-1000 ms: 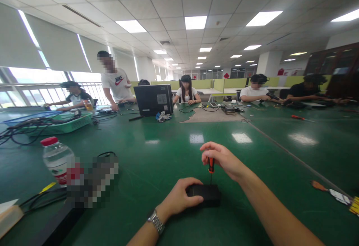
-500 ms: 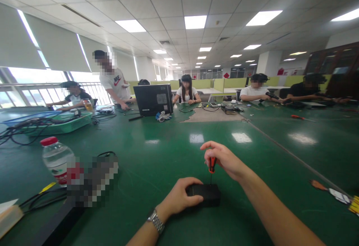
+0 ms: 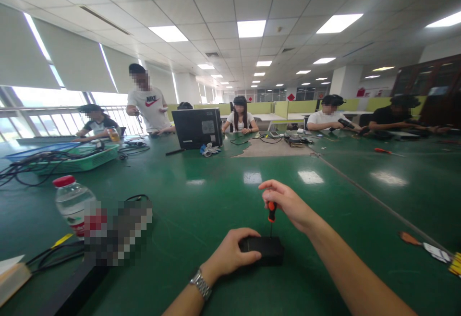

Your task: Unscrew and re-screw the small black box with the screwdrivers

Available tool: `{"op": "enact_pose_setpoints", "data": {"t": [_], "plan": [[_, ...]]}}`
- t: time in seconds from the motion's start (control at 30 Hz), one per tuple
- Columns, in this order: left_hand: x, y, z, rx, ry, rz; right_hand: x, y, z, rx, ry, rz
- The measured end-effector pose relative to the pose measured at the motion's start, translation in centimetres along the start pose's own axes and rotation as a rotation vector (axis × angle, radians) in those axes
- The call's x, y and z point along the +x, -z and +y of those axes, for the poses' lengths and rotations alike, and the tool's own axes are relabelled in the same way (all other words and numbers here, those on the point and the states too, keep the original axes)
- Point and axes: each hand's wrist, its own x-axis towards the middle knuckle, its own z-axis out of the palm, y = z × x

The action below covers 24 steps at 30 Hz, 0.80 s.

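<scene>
Head view, forward and down across a green-topped work table (image 3: 201,196).

Item 1: small flat black rectangular box (image 3: 268,249), lying on the table close to the wearer, between the two forearms. Left hand (image 3: 230,253) is laid over its left end, fingers curled down on the top, pinning it in place.

Item 2: slim screwdriver with an orange-and-black handle (image 3: 271,212), held upright, its thin shaft meeting the top of the box. Right hand (image 3: 288,203) pinches the upper handle between fingertips and thumb.

Step in hand, as judged: a screw in the box's top face is being worked. Next move calls for the shaft kept vertical, light downward pressure, and the box kept from sliding under the left hand.

Nearby: clear plastic water bottle with a red cap (image 3: 72,200) to the left, beside a pixelated patch; black cables; green mesh tray (image 3: 86,158); black monitor back (image 3: 196,127); other people seated and standing at the far edge.

Not legible: screw head and driver tip, direction of turning, the box's left end under the hand, items cut off at the right edge.
</scene>
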Motion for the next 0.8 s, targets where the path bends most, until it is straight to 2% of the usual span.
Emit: {"op": "enact_pose_setpoints", "data": {"t": [0.13,0.3,0.47,0.67,0.8], "plan": [[0.03,-0.09,-0.24,-0.003,0.012,0.007,-0.01,-0.11,0.01,-0.006,-0.030,-0.060],[-0.01,-0.07,-0.24,-0.010,0.008,0.007,0.07,-0.13,0.04,-0.034,0.011,0.032],[-0.04,0.02,-0.15,-0.023,0.001,0.002,0.00,-0.06,-0.02,0.002,-0.023,-0.049],[-0.02,-0.11,-0.47,-0.024,-0.001,0.001,-0.09,-0.26,-0.25,-0.008,-0.011,0.030],[0.01,-0.16,-0.51,-0.026,-0.006,0.005,-0.05,-0.24,-0.11,0.006,-0.024,-0.041]]}}
